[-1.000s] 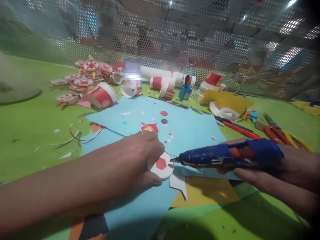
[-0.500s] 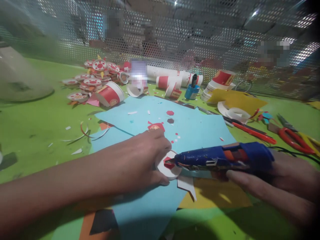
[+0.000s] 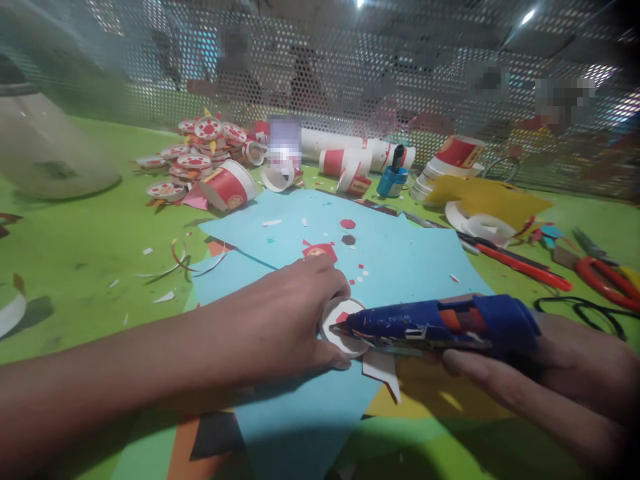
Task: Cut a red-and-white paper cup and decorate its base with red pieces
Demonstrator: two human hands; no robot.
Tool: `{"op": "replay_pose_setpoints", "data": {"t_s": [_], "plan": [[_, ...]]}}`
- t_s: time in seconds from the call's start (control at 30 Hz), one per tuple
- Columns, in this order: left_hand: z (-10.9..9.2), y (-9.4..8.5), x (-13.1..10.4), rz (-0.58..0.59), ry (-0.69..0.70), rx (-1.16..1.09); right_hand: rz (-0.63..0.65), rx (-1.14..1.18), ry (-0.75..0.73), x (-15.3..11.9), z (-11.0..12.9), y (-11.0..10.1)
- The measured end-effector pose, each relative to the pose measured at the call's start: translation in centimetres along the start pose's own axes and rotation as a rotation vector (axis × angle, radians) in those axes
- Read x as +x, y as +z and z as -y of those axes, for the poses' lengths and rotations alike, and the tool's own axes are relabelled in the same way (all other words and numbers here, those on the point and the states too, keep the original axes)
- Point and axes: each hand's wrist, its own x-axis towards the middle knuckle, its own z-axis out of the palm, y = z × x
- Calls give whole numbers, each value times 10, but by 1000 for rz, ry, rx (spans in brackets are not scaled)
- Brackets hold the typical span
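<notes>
My left hand (image 3: 305, 313) grips the edge of a round white paper disc (image 3: 346, 343), thumb on the near side and fingers on the far side. A small red paper piece (image 3: 345, 316) lies at the disc's middle. My right hand (image 3: 555, 360) is wrapped round a blue hot glue gun (image 3: 440, 325), whose nozzle points left over the disc beside the red piece. Whether the tip touches cannot be made out. Under the disc lies light blue paper (image 3: 410, 260). A white paper scrap (image 3: 383, 373) and a red paper piece (image 3: 321, 252) are close by.
Decorated discs (image 3: 195, 163) are piled at the back left. Paper cups (image 3: 230, 185), a blue bottle (image 3: 393, 181) and yellow paper (image 3: 485, 197) stand or lie behind. A red cutter (image 3: 525, 265) and scissors (image 3: 605, 280) lie at right. A perforated screen (image 3: 340, 80) closes the back.
The glue gun's nozzle has shifted from over the red piece to its near left side on the disc. My left hand keeps its hold. The whole view has moved slightly.
</notes>
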Motion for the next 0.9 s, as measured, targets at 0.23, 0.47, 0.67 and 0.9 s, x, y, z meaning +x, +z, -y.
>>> {"op": "replay_pose_setpoints", "data": {"t_s": [0.23,0.47,0.67,0.9], "plan": [[1,1,1,-2,-1,2,-26,13,65,-13,-8,3],[2,3,0,-17,5,12,-58,-52,32,-17,-10,8],[2,2,1,-6,-11,19,-10,-74,18,-17,-6,7],[0,-1,2,-1,-19,39,-33,-101,-34,-15,-6,7]]}}
